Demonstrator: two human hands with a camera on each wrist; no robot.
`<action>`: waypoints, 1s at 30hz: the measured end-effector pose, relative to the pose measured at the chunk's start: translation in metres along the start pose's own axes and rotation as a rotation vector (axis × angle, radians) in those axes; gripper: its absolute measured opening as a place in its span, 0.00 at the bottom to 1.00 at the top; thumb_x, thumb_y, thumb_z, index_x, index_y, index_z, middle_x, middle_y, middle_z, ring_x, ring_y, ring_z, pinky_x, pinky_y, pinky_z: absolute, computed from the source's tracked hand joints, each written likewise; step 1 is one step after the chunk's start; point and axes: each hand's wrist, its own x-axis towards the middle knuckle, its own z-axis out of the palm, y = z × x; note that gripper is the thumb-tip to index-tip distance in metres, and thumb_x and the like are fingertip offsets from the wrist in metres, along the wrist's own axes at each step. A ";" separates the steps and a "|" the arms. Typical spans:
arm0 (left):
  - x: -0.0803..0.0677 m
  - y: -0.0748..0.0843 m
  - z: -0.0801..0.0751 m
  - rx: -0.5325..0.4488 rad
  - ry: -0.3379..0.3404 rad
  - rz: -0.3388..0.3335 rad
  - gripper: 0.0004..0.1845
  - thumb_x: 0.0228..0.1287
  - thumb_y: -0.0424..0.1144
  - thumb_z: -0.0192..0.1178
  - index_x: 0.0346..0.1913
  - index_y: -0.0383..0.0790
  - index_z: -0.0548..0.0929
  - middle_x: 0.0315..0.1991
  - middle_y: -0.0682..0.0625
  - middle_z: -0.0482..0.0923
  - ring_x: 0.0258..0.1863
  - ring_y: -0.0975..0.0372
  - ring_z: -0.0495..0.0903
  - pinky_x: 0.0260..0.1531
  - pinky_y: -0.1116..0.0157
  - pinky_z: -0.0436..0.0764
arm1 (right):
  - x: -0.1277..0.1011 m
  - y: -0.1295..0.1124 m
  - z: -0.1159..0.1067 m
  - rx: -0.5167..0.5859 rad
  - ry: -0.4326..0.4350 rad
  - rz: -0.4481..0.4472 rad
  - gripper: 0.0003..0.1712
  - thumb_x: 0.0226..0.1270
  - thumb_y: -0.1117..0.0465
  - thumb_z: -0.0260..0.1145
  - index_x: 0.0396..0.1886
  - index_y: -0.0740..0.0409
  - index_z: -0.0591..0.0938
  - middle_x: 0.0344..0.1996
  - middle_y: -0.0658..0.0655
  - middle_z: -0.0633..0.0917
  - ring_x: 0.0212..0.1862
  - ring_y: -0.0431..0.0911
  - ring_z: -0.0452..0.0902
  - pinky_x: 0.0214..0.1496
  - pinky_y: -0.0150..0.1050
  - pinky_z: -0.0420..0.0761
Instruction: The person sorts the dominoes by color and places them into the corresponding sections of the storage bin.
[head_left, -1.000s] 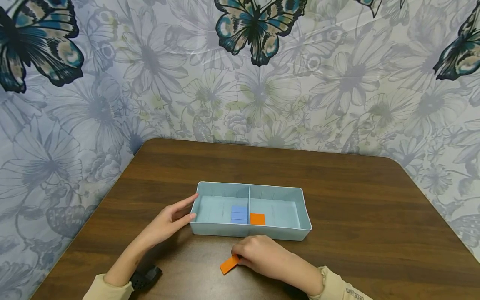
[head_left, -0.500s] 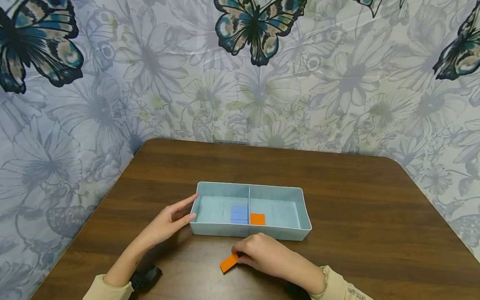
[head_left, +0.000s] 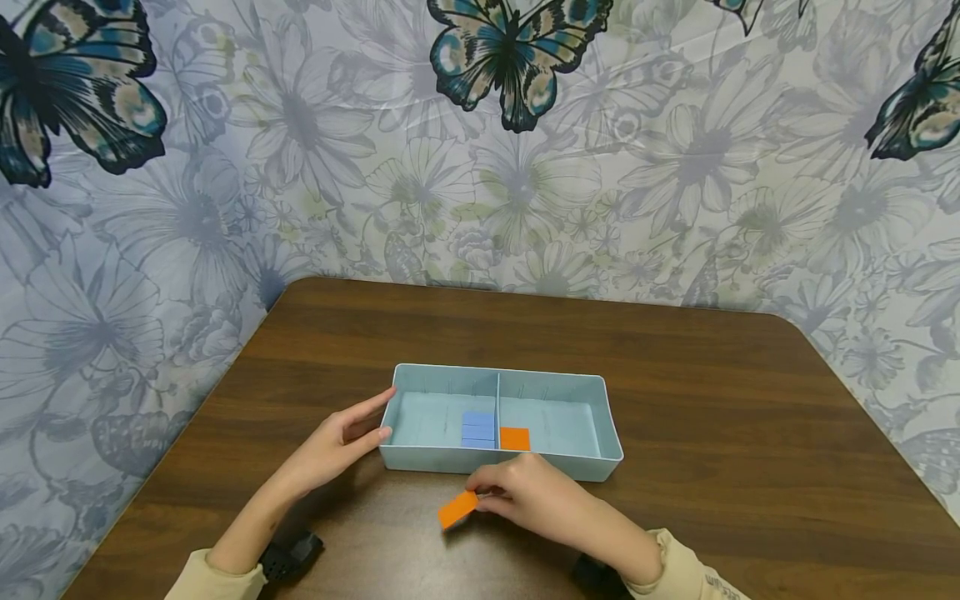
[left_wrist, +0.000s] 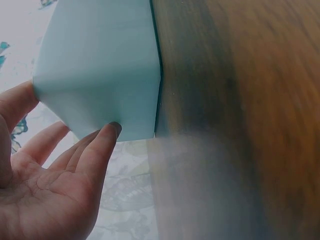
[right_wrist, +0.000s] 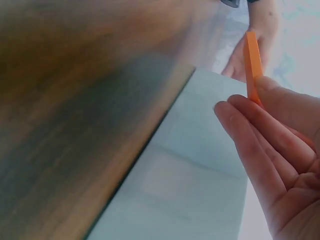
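A light blue two-compartment box (head_left: 435, 460) stands on the table. My left hand (head_left: 333, 450) touches its left end with extended fingers; in the left wrist view the fingertips (left_wrist: 111, 131) lie against the end wall. With thumb and fingertips my right hand (head_left: 536, 504) pinches one end of a flat orange block (head_left: 457, 510), just in front of the box. The right wrist view shows this orange block (right_wrist: 253, 65) edge-on, thumb on one side. Blue blocks (head_left: 478, 430) sit in the left compartment against the divider. Another orange block (head_left: 514, 438) is in the right compartment.
The brown wooden table (head_left: 712, 417) extends around the box and ends at a wall covering (head_left: 525, 192) printed with flowers and butterflies. A black device (head_left: 292, 557) is at my left wrist, low over the table.
My right hand has moved slightly up and toward the box, raising the pinched orange block off the table. My left hand and the box have stayed in place.
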 end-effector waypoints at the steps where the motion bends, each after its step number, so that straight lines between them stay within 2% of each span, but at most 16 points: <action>1: 0.000 0.000 0.000 0.001 0.000 0.000 0.32 0.68 0.39 0.56 0.71 0.36 0.58 0.69 0.41 0.55 0.62 0.44 0.63 0.53 0.62 0.69 | 0.000 0.000 -0.001 0.010 0.010 0.002 0.06 0.59 0.66 0.68 0.37 0.58 0.84 0.32 0.47 0.84 0.32 0.28 0.75 0.34 0.18 0.72; 9: 0.000 0.000 0.000 0.004 0.001 -0.001 0.31 0.68 0.39 0.56 0.71 0.35 0.58 0.69 0.40 0.55 0.62 0.44 0.63 0.53 0.62 0.70 | -0.001 0.001 -0.012 0.112 0.098 0.055 0.07 0.58 0.69 0.69 0.37 0.60 0.84 0.32 0.48 0.85 0.33 0.31 0.77 0.35 0.22 0.75; 18: 0.000 0.002 0.000 0.002 0.002 -0.007 0.31 0.68 0.39 0.56 0.71 0.35 0.58 0.69 0.39 0.55 0.62 0.44 0.63 0.52 0.63 0.70 | -0.002 0.008 -0.025 0.127 0.189 0.068 0.09 0.56 0.69 0.70 0.37 0.59 0.84 0.32 0.48 0.85 0.34 0.32 0.79 0.38 0.26 0.77; 30: 0.000 0.001 0.000 0.005 -0.001 0.007 0.31 0.69 0.38 0.55 0.71 0.35 0.58 0.69 0.40 0.55 0.62 0.44 0.62 0.53 0.63 0.69 | -0.003 0.018 -0.038 0.191 0.250 0.137 0.12 0.52 0.72 0.72 0.37 0.59 0.84 0.32 0.49 0.85 0.35 0.36 0.81 0.38 0.30 0.78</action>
